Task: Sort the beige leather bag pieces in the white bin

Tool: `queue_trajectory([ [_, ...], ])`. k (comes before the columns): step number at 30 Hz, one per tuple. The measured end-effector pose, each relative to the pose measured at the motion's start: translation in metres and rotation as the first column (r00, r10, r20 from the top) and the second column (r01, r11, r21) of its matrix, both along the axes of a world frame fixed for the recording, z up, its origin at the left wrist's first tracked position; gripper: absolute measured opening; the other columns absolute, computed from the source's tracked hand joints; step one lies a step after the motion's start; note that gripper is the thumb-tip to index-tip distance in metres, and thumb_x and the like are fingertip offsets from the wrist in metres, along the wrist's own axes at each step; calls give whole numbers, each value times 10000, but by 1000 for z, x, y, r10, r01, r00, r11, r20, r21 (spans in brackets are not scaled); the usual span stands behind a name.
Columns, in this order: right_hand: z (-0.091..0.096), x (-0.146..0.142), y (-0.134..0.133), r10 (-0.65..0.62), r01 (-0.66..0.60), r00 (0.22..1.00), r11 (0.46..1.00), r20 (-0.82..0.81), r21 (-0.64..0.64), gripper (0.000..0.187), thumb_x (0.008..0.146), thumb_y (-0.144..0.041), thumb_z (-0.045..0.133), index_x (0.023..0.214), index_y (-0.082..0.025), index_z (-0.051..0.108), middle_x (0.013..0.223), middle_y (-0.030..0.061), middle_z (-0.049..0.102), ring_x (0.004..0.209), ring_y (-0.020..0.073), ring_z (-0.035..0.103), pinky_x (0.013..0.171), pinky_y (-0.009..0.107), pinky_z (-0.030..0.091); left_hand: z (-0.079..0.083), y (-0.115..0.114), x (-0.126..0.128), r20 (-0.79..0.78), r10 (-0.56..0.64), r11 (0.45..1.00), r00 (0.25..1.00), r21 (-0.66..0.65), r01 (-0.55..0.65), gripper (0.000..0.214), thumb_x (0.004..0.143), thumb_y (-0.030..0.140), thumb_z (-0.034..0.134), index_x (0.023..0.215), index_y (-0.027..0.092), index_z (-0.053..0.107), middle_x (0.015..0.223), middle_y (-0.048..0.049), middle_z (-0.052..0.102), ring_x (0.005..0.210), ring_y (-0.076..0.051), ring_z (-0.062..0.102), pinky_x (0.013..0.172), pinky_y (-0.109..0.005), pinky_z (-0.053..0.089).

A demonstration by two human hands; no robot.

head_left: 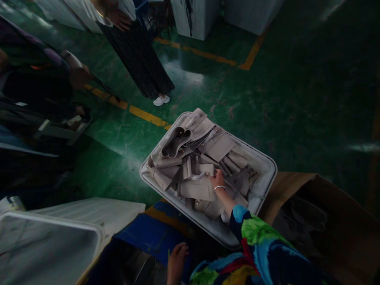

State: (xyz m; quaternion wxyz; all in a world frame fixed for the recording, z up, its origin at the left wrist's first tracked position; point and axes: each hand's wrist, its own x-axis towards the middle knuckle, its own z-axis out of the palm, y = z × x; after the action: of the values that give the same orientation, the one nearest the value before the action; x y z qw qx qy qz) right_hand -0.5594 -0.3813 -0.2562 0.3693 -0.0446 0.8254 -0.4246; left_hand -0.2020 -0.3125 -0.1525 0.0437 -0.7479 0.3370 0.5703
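A white plastic bin on the green floor holds several beige leather bag pieces and a dark shaped part. My right hand, with a bracelet at the wrist and a bright multicoloured sleeve, reaches into the bin. Its fingers are closed on a flat beige bag piece near the middle of the pile. My left hand is low at the bottom centre, outside the bin, above a dark surface. Its fingers lie stretched forward and hold nothing.
A second white bin stands at the lower left and an open cardboard box at the right. A blue panel lies in front of me. A standing person's dark skirt and white shoe and a seated person are at the upper left.
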Motion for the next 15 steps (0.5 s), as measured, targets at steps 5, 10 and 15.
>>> queue_trajectory([
  [5, 2, -24, -27, 147, -146, 983, 989, -106, 25, 241, 962, -334, 721, 1098, -138, 689, 1299, 84, 640, 1226, 282, 596, 1050, 501, 505, -3, -8, 4, 9, 28, 999, 1000, 16, -28, 615, 520, 675, 759, 876, 175, 736, 931, -165, 797, 854, -314, 764, 748, -397, 594],
  [10, -5, -42, -31, 165, -160, 983, 985, -80, 64, 265, 985, -286, 696, 1195, -128, 665, 1343, 108, 618, 1221, 261, 604, 1048, 512, 507, -12, -7, 2, -11, 59, 998, 998, 2, -59, 610, 504, 647, 719, 898, 182, 723, 927, -148, 801, 803, -277, 743, 718, -366, 570],
  [15, 12, -18, -5, 132, -132, 991, 991, 2, 25, 213, 987, -331, 695, 1086, -143, 682, 1147, 68, 682, 1042, 215, 664, 933, 427, 570, -15, 0, -7, -18, 57, 998, 998, -4, -57, 496, 532, 565, 706, 858, 191, 711, 851, -125, 799, 744, -256, 727, 653, -339, 543],
])
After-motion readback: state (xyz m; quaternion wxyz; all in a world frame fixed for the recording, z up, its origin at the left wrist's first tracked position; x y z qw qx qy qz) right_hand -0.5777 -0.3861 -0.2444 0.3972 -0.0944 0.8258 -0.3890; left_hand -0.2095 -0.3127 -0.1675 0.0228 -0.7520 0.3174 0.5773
